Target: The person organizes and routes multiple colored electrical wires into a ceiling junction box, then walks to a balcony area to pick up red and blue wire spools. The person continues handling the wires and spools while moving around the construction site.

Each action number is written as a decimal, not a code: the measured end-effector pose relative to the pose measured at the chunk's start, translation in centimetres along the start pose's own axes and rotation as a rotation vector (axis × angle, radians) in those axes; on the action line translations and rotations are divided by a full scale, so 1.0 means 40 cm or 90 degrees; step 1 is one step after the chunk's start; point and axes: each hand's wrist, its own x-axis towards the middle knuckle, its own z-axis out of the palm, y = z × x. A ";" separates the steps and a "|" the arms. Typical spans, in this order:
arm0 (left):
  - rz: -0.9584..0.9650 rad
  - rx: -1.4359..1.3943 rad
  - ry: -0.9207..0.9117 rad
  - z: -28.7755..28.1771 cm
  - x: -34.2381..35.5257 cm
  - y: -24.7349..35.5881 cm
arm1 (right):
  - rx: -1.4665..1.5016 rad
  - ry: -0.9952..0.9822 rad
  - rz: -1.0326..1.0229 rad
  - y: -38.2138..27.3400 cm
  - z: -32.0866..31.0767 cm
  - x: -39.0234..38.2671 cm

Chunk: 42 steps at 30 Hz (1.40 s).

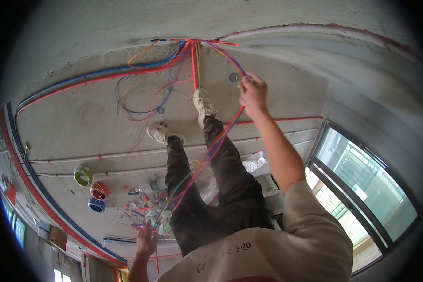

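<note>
Wire bundle (238, 116), red, blue and yellow-green strands, and it's strung right across the view: out from the foot of the wall up top, into the R hand (254, 96), then down past the R leg, over the L thigh, ending nr the L hand (146, 240). R fingers clamped on the bundle, arm reaching well fwd, grip just off the wall. L hand's low, close to the body, fingertips right by the strands' lower end; too small and blurry, can't tell if those fingers are shut on them or apart. Red strand hangs just beside that hand.

Up at the wall, red conduit (193, 70) drops straight to one pale sneaker (202, 103), w/ thin yellow-green wires alongside; blue and red conduits (103, 73) sweep off L. Loose wire loop (148, 112) sits btwn those and the feet. Tape roll (230, 77), blue-rimmed, on the concrete floor (277, 89), just L of the R hand.

Over L, three wire coils in a near-vertical row: green (78, 175), red (99, 190), blue (96, 205). Plastic bags and scraps (148, 199) heaped btwn coils and L leg. Pale conduits (98, 157) run across the floor, and there's a framed glass door (348, 195) far R.
</note>
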 end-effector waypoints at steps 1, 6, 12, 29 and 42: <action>-0.051 -0.111 -0.036 -0.021 -0.007 0.045 | -0.040 0.014 -0.030 -0.016 -0.006 0.004; -0.170 -0.304 -0.039 -0.029 -0.013 0.207 | -0.165 0.019 -0.056 -0.083 -0.098 0.108; -0.136 -0.055 -0.063 0.012 -0.020 0.238 | -0.221 -0.102 -0.008 -0.142 -0.028 0.029; -0.015 -0.016 0.362 -0.011 -0.040 -0.008 | -0.372 -0.161 0.002 -0.141 0.026 -0.003; 0.046 -0.103 -0.303 0.135 -0.176 0.323 | -0.466 -0.151 0.027 -0.165 -0.008 0.077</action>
